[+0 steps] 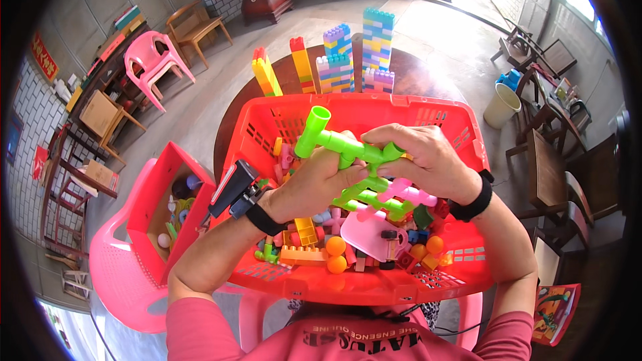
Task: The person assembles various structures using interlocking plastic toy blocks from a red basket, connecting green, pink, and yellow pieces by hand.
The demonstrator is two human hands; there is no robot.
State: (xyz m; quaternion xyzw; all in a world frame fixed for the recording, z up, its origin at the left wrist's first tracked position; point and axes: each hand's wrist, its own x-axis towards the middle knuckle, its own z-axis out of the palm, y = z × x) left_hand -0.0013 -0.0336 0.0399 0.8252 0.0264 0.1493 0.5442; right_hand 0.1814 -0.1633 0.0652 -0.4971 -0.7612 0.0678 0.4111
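Above a red plastic basket (307,286), both my hands grip a structure of green and pink toy pipe pieces (311,132). My left hand (328,180) is closed round its middle, just under the upper green tubes. Fingers and thumb of my right hand (428,160) pinch a green connector at its right end. One green tube stands up at the left end with its mouth showing. Lower green and pink tubes hang beneath my hands, partly hidden by them. Loose toys fill the basket below, among them a pink tray (364,234), orange balls (336,246) and a yellow block (305,232).
Brick towers (378,40) stand on the round dark table (231,127) behind the basket. To the left, a red box (144,220) of small toys rests on a pink chair (110,274). Wooden chairs (545,170) and a pale bucket (501,105) are at the right.
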